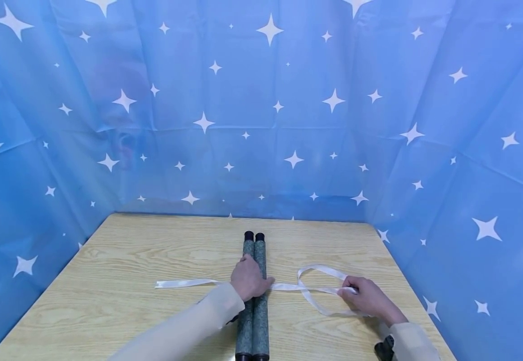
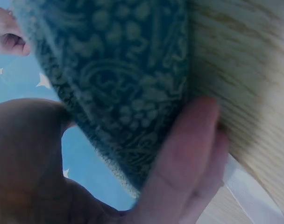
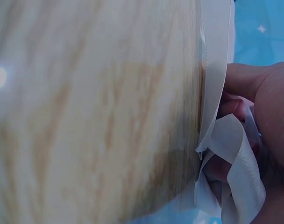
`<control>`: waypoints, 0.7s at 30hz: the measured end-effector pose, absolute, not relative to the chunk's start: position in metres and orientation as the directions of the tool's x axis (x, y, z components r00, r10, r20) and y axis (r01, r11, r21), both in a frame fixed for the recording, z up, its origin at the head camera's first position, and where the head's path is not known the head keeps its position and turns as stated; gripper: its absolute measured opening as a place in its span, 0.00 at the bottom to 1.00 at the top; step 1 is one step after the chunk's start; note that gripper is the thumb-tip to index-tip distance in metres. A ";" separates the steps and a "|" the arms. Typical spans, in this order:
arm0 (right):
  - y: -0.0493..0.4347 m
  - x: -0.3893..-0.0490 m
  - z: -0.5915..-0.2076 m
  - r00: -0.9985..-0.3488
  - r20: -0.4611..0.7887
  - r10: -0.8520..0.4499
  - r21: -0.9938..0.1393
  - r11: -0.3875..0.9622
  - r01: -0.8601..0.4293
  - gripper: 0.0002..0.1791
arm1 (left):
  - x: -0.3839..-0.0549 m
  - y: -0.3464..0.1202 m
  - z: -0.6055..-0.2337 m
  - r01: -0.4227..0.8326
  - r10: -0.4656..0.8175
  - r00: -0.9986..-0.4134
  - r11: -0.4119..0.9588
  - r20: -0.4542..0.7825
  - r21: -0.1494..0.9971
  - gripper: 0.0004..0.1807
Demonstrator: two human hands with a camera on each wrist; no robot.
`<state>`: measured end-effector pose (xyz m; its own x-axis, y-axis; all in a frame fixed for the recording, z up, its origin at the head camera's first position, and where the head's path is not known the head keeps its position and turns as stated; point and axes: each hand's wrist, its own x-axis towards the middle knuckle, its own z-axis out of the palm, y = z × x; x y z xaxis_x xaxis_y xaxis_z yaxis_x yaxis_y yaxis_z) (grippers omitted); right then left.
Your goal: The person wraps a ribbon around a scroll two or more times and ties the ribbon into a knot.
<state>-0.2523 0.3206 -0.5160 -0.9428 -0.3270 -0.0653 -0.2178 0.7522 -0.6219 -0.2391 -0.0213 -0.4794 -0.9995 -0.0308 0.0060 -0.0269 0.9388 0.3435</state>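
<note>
Two rolled scrolls [image 1: 260,258] in green patterned cloth with dark end knobs lie side by side, lengthwise on the table. My left hand [image 1: 246,278] grips them near the middle, thumb on the right scroll and fingers across the left one. In the left wrist view, the floral cloth of a scroll [image 2: 118,70] fills the gap between thumb and fingers. A white ribbon [image 1: 286,287] passes crosswise at the scrolls, its left end lying flat on the table. To the right, my right hand [image 1: 371,299] pinches the ribbon, whose folds [image 3: 242,177] hang about the fingers.
The light wood-grain table [image 1: 153,250] carries everything. A loose ribbon loop [image 1: 317,267] spreads between the scrolls and my right hand. Blue cloth with white stars [image 1: 243,150] hangs behind the table and along both sides.
</note>
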 end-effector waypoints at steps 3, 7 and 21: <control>0.321 -0.252 -0.516 -0.944 -0.065 -0.324 -0.621 0.754 -0.216 0.13 | -0.241 -0.024 -0.477 -0.052 -0.044 -0.998 0.969 -0.036 0.242 0.54; 0.321 -0.252 -0.516 -0.946 -0.062 -0.319 -0.617 0.757 -0.215 0.13 | -0.247 -0.034 -0.471 -0.043 -0.032 -0.997 0.988 -0.071 0.150 0.50; 0.319 -0.251 -0.516 -0.948 -0.057 -0.314 -0.618 0.756 -0.214 0.13 | -0.262 -0.116 -0.455 0.242 0.292 -0.956 0.852 -0.037 0.464 0.51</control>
<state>-0.2512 0.3193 -0.5157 -0.9476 -0.3144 -0.0573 -0.2135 0.7563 -0.6183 -0.2619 -0.1160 -0.4550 -0.9558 0.2916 -0.0372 0.2418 0.8520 0.4643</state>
